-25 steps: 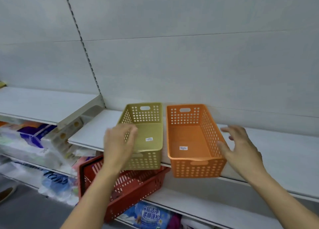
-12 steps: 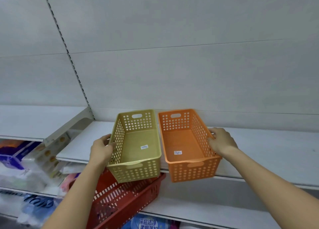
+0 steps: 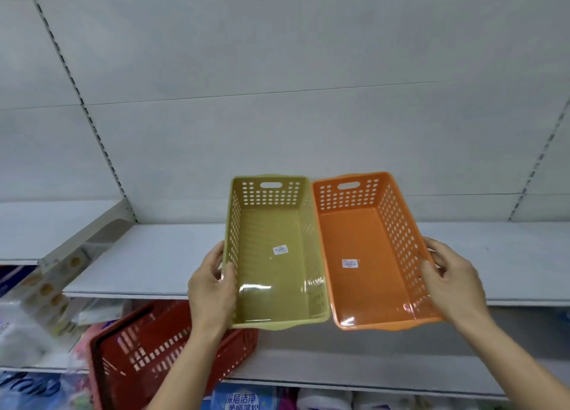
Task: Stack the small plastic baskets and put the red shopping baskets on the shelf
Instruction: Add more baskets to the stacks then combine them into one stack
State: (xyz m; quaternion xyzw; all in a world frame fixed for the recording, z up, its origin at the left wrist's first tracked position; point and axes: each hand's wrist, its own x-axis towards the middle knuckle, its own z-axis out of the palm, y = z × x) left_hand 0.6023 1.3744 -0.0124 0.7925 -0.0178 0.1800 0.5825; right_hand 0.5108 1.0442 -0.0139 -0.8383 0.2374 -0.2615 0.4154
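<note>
White shelf [image 3: 148, 255]; lower shelf [image 3: 308, 366] carries a red shopping basket [image 3: 148, 357]

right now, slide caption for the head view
Left hand grips green basket, right hand grips orange basket, side by side.

Two small baskets, one green [image 3: 271, 255] and one orange [image 3: 370, 255]; one red shopping basket [image 3: 160, 360].

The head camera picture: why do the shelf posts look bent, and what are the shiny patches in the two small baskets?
In the head view, the wide-angle lens bows the slotted posts outward toward the edges. Also in the head view, the white patches on the near floors of the green basket and the orange basket are glare from overhead light. The packages at lower left look blurred.
</note>
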